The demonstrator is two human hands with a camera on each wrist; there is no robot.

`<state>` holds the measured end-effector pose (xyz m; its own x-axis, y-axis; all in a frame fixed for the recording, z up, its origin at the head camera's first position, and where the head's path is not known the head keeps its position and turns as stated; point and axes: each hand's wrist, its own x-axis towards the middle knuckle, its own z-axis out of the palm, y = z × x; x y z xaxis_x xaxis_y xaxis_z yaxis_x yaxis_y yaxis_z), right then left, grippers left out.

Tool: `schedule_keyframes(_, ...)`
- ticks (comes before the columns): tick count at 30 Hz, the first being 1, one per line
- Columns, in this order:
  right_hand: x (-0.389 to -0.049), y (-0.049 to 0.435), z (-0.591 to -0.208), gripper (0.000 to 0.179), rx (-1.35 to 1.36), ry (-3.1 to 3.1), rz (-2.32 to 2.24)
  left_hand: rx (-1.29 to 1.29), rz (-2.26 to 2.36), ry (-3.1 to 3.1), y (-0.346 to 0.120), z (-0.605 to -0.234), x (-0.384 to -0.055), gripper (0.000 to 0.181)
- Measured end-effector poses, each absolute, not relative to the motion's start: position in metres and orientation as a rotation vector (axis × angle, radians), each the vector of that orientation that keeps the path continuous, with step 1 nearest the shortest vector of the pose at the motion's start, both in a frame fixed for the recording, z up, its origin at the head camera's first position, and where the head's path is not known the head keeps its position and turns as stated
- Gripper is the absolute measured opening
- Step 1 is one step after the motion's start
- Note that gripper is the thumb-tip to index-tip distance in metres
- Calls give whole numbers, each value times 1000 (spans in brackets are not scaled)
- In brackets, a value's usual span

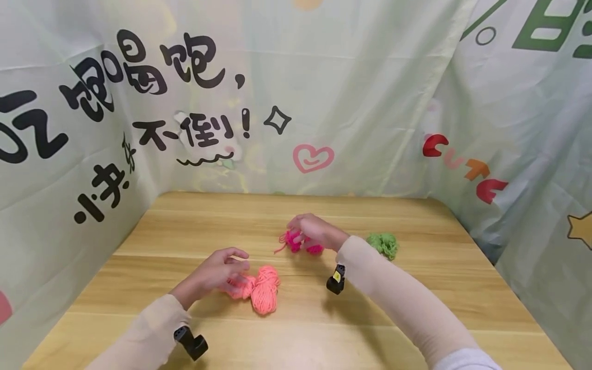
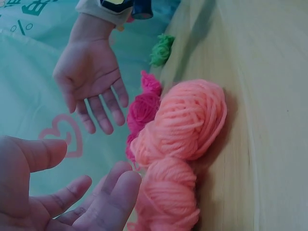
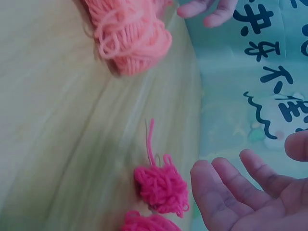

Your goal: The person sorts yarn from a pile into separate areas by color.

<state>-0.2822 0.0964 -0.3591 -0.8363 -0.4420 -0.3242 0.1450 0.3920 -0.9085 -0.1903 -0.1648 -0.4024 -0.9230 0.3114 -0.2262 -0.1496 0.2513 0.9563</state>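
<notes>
Two coral-pink yarn balls (image 1: 265,290) lie side by side at the front middle of the wooden table. My left hand (image 1: 221,271) hovers at their left with its fingers loosely spread, partly covering the left ball in the head view. Farther back, my right hand (image 1: 311,229) hangs over some magenta yarn (image 1: 292,240), which it partly hides. In the right wrist view its fingers (image 3: 243,187) are extended and apart from the magenta yarn (image 3: 163,186), which shows a loose end. Neither hand holds anything.
A small green yarn bundle (image 1: 384,244) lies right of the magenta yarn, beyond my right forearm. Printed cloth (image 1: 361,103) hangs behind the wooden table (image 1: 194,221) and along its sides. Each sleeve carries a small black camera (image 1: 336,280).
</notes>
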Motion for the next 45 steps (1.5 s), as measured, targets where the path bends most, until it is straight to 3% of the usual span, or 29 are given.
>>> schedule_keyframes(9,-269,96,-363,31,-300,1954,-1549,127,1719,2164,-174,-397,-183,42)
schedule_keyframes(20,-259,89,-380,42,-260,1990,-1519,114,1732,2129,-187,-398,-171,47)
schedule_keyframes(45,-243,72,-406,43,-186,1894,-1524,67,1786,2015,-197,-408,-168,60)
